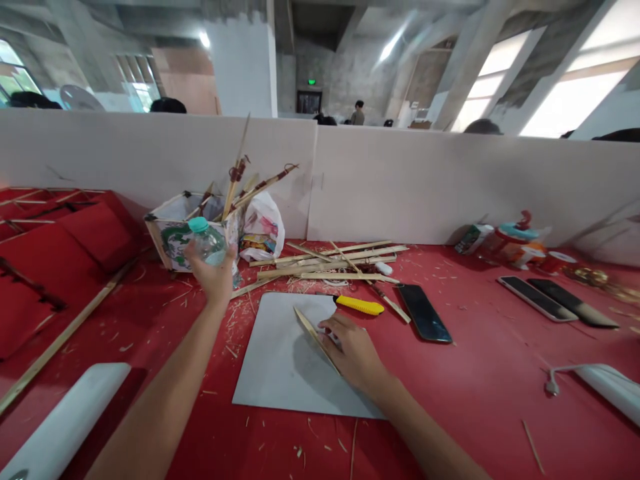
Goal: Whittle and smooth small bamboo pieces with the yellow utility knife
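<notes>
My left hand (216, 279) is wrapped round a clear plastic bottle (214, 247) with a turquoise cap, in front of a patterned box (173, 241) that holds several bamboo sticks. My right hand (353, 347) grips a pointed bamboo strip (311, 331), its tip aimed up and left over a white board (273, 373). Just beyond the right hand, a yellow utility knife (360, 306) lies across the board's far edge. A pile of split bamboo strips (335, 262) rests behind the board.
A dark phone (425, 313) lies right of the board, two more flat devices (537, 299) farther right. A white plastic bag (265, 227) stands beside the box. Red frames (65, 247) fill the left side. Bamboo shavings litter the red table (480, 400); a white partition (450, 180) closes its back.
</notes>
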`<state>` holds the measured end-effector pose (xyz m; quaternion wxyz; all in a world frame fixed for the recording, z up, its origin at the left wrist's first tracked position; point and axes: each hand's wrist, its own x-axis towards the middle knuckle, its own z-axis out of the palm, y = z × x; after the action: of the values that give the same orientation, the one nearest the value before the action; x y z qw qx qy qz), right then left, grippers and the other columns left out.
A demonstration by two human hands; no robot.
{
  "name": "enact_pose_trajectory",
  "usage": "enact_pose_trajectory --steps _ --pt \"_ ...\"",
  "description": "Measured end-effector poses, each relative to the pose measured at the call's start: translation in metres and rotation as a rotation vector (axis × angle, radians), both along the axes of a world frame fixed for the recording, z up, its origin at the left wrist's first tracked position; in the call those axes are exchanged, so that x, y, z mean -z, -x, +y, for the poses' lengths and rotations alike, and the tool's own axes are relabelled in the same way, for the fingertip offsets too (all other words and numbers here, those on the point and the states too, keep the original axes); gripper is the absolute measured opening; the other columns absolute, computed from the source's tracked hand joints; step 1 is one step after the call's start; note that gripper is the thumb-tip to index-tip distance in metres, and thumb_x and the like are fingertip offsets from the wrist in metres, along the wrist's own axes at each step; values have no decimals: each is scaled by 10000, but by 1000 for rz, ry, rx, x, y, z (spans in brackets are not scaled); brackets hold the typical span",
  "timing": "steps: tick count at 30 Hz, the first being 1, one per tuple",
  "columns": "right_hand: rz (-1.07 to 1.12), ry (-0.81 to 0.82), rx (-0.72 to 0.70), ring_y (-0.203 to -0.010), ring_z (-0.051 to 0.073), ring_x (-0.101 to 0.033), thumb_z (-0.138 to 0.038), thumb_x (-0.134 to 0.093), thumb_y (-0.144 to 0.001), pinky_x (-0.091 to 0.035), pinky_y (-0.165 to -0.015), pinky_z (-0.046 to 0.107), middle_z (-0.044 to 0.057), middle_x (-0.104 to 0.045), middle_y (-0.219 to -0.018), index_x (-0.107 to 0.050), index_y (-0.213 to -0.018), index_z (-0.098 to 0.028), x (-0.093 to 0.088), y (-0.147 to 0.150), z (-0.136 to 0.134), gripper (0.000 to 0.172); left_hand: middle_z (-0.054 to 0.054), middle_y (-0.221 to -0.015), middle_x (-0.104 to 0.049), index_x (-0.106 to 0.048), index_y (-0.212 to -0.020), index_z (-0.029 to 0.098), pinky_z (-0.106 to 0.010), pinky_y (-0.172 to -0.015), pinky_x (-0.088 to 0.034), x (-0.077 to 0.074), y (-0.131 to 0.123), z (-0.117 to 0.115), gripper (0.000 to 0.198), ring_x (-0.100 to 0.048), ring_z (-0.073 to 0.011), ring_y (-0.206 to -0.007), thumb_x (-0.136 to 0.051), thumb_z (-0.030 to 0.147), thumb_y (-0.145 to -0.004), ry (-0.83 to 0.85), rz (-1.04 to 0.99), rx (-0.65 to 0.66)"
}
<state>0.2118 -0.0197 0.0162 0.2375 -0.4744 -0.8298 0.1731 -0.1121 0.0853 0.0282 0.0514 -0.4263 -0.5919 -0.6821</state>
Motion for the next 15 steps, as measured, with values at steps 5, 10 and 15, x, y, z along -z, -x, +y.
enact_pose_trajectory --steps 5,10,15 --pt "-14 7 -51 -940 195 -665 -298 -524 -992 -464 -763 286 57 -702 -1036 -676 -1110 -230 6 -7 -3 204 -166 -1331 -523 -438 -1332 139 -446 -1101 -391 18 4 7 811 -525 -277 -1240 -829 482 -709 -9 41 -48" --pt "-105 17 -80 -975 218 -663 -313 -635 -923 -463 -784 301 59 -695 -1073 -674 -1153 -251 6 -7 -5 241 -153 -1280 -535 -435 -1311 128 -438 -1064 -412 24 5 13 836 -535 -273 -1174 -857 466 -673 53 39 -62" --pt "-145 -10 -74 -994 220 -658 -204 -620 -892 -460 -792 294 57 -696 -1081 -668 -1168 -243 8 -4 -6 283 -176 -1302 -484 -395 -1325 91 -450 -1066 -399 18 4 6 928 -496 -283 -1184 -901 411 -616 44 66 -91"
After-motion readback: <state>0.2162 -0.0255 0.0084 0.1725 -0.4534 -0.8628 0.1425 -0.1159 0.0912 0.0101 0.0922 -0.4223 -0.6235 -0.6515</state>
